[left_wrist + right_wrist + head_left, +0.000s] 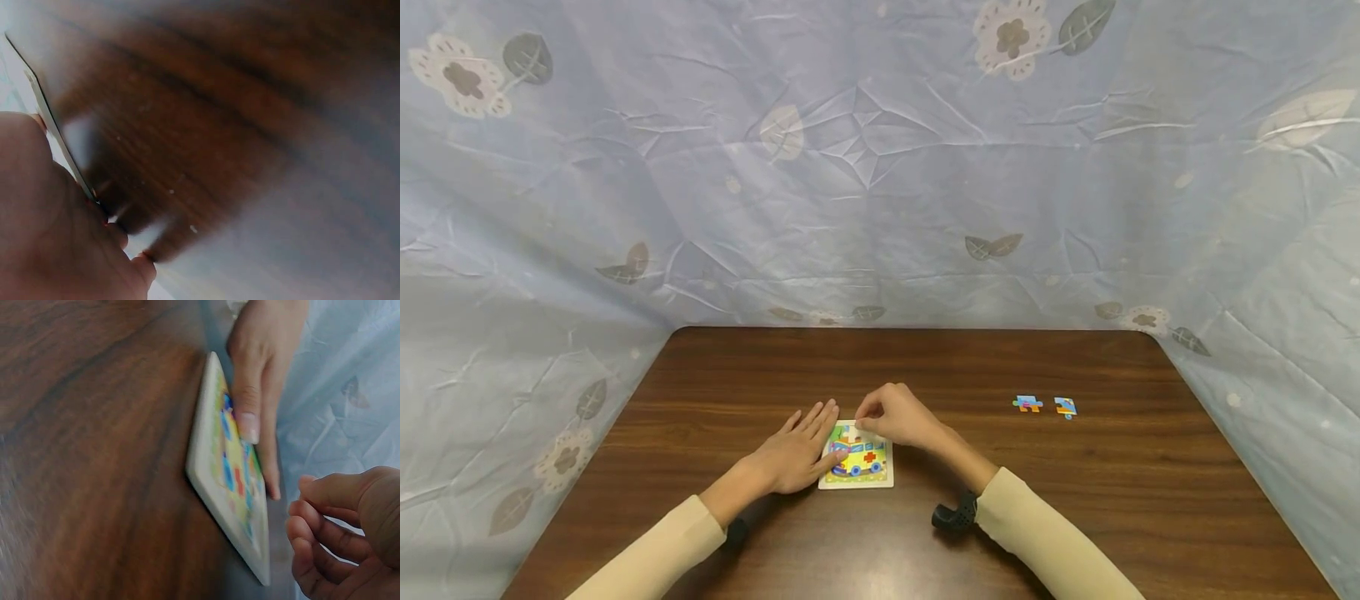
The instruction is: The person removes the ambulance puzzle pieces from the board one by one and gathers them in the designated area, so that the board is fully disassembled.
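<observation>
A small square jigsaw puzzle (861,482) with a pale border lies on the table, showing a yellow ambulance with a red cross. Pale gaps show near its upper edge. Spread flat, my left hand (793,458) rests along the puzzle's left side, its thumb over the picture. My right hand (898,417) is at the puzzle's upper right, fingers bent. In the right wrist view, the right hand's thumb and index fingertips sit close together, and no piece shows between them. That view also shows the puzzle's edge (215,525) and the left thumb on the picture.
Two loose puzzle pieces lie to the right on the brown table (1112,500): an edge-shaped one (1027,404) and another (1065,407). A black device (955,517) sits at the right wrist. A patterned pale curtain (880,208) hangs behind and beside the table.
</observation>
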{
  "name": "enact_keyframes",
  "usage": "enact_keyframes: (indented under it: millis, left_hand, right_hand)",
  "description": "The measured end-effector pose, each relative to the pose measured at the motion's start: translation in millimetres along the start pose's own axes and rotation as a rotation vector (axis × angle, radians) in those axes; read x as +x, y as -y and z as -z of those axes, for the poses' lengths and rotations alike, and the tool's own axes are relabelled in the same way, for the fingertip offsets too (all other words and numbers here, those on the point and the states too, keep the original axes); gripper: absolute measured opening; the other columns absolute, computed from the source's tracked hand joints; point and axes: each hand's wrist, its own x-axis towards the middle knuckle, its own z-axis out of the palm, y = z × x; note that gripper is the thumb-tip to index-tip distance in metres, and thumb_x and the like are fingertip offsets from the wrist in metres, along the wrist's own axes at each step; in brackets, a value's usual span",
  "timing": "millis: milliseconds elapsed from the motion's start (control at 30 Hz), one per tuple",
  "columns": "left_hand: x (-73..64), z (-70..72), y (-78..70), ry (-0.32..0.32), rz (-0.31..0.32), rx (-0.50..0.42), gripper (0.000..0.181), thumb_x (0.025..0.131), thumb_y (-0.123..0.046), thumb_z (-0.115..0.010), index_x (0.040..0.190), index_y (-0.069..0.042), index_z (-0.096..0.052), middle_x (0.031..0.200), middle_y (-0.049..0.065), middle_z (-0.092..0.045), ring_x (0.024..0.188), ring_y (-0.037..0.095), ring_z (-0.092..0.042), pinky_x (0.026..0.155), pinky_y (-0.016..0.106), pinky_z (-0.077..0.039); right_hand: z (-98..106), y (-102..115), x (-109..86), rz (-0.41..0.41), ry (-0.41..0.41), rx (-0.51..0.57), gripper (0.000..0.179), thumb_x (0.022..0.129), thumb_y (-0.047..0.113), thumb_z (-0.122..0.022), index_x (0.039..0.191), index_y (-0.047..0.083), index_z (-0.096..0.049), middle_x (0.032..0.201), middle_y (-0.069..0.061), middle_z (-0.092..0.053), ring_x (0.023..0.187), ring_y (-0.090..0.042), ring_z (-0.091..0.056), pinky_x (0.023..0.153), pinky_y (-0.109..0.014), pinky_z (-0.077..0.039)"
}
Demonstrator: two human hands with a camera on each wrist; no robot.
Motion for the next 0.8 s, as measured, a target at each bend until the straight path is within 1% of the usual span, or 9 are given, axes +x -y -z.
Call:
enact_keyframes:
  millis: [167,300,433,600,800]
  left_hand:
    - [-1.4,2.6,-2.3,0.020,-0.001,0.025,0.083,0.111,-0.062,-0.029,0.169,-0.005,-0.009,0.179,0.014,-0.004,0.167,0.033,-0.006,0.135,0.060,-0.011]
    - [-2.1,2.7,-1.2,0.013,0.004,0.035,0.083,0.111,-0.062,-0.027,0.169,-0.006,-0.010,0.179,0.013,-0.004,0.167,0.033,-0.007,0.135,0.059,-0.011]
    - [-1.7,2.4,-0.4,0.013,0.006,0.048,0.084,0.111,-0.063,-0.027,0.170,-0.006,-0.009,0.179,0.013,-0.004,0.167,0.032,-0.007,0.135,0.058,-0.011]
    - [-1.7,3.3,-1.2,0.010,0.011,0.062,0.085,0.110,-0.063,-0.027,0.169,-0.005,-0.010,0.179,0.012,-0.005,0.167,0.031,-0.008,0.135,0.058,-0.012]
    - [-2.4,2.3,-0.6,0.017,0.017,0.068,0.086,0.110,-0.064,-0.026,0.169,-0.005,-0.009,0.179,0.013,-0.004,0.167,0.031,-0.007,0.136,0.057,-0.012]
  right_hand:
    - [-11,2,2.6,0.041,0.039,-0.001,0.007,0.095,0.012,-0.078,0.092,0.008,-0.083,0.084,0.000,-0.080,0.064,0.000,-0.059,0.062,-0.017,-0.053]
    - [-19,5,6.4,0.060,0.060,-0.036,0.008,0.094,0.014,-0.079,0.090,0.009,-0.083,0.081,0.002,-0.079,0.064,0.002,-0.058,0.064,-0.015,-0.052]
    - [-24,7,8.6,0.052,0.078,-0.069,0.009,0.094,0.014,-0.080,0.086,0.010,-0.083,0.076,0.006,-0.076,0.060,0.003,-0.053,0.060,-0.013,-0.048]
    - [-27,10,9.2,0.024,0.079,-0.060,0.009,0.091,0.011,-0.082,0.082,0.010,-0.082,0.069,0.007,-0.071,0.055,0.002,-0.050,0.055,-0.013,-0.045]
    - [-30,12,8.3,0.001,0.069,-0.063,0.006,0.089,0.012,-0.084,0.085,0.008,-0.081,0.072,0.005,-0.074,0.058,0.002,-0.055,0.056,-0.014,-0.050]
